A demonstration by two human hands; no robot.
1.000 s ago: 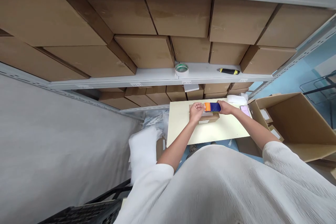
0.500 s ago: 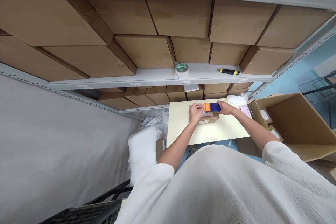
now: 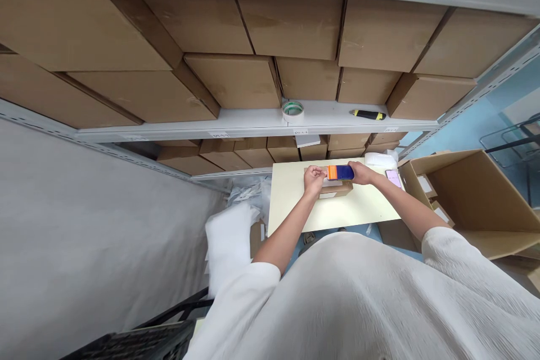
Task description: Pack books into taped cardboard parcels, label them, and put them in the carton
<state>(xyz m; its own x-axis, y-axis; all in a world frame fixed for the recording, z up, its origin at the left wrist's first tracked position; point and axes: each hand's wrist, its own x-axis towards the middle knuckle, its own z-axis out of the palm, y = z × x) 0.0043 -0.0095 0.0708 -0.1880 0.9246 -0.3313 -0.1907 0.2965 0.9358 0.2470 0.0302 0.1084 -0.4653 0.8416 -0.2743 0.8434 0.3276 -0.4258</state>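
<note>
up along the shelf edge we have paper labels, and the middle one carries a short printed code, too small to read with certainty. a white label sits on the near side of the small cardboard box, its print too fine to make out, and the lit phone over on the right gives no readable words either. no luck with a brand on the orange-and-blue tool: any lettering is lost at this size.

down to the hands! both forearms stretch forward and angle inward, meeting over the pale tabletop. the right hand comes in from the side, its grip closed around the blue end of the tool. the left hand is at the orange end, fingers curled and drawn together, thumb side toward the tool; whether that grip has anything pinched in it, i cannot tell.

and the tool itself: right between the two hands, over the small box, long axis running left to right and close to level, orange end pointing at the left hand, blue end at the right. whether its underside touches the box, the view does not settle.

above it all, on the shelf, a tape roll and a black-and-yellow cutter, well apart.
</note>
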